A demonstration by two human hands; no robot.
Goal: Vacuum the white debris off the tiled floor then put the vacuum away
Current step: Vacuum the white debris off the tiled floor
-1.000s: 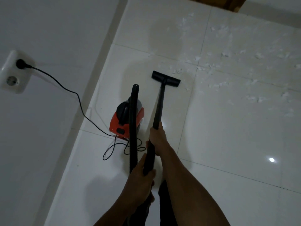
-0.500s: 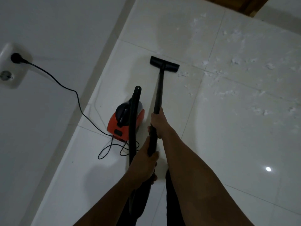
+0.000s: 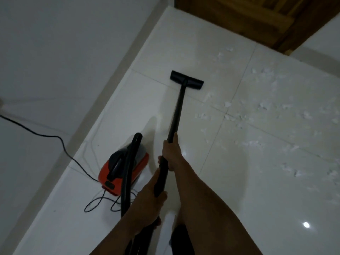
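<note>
Both hands hold the black vacuum wand (image 3: 177,111). My right hand (image 3: 172,154) grips it higher up the tube, and my left hand (image 3: 147,205) is closed around its lower end where the black hose (image 3: 128,172) loops up. The flat black floor nozzle (image 3: 186,82) rests on the glossy white tiled floor (image 3: 248,190), left of the white debris (image 3: 265,105) scattered over the tiles to the right. The small red and black vacuum body (image 3: 123,173) sits on the floor just left of my hands.
A black power cord (image 3: 60,142) runs from the left edge along the white wall (image 3: 64,52) to the vacuum and coils on the floor (image 3: 99,201). A brown wooden door (image 3: 257,17) stands at the top right.
The nozzle has been pushed forward and away from me along the floor, left of the debris. My view has swung right, so the wall socket has slid out of the frame.
</note>
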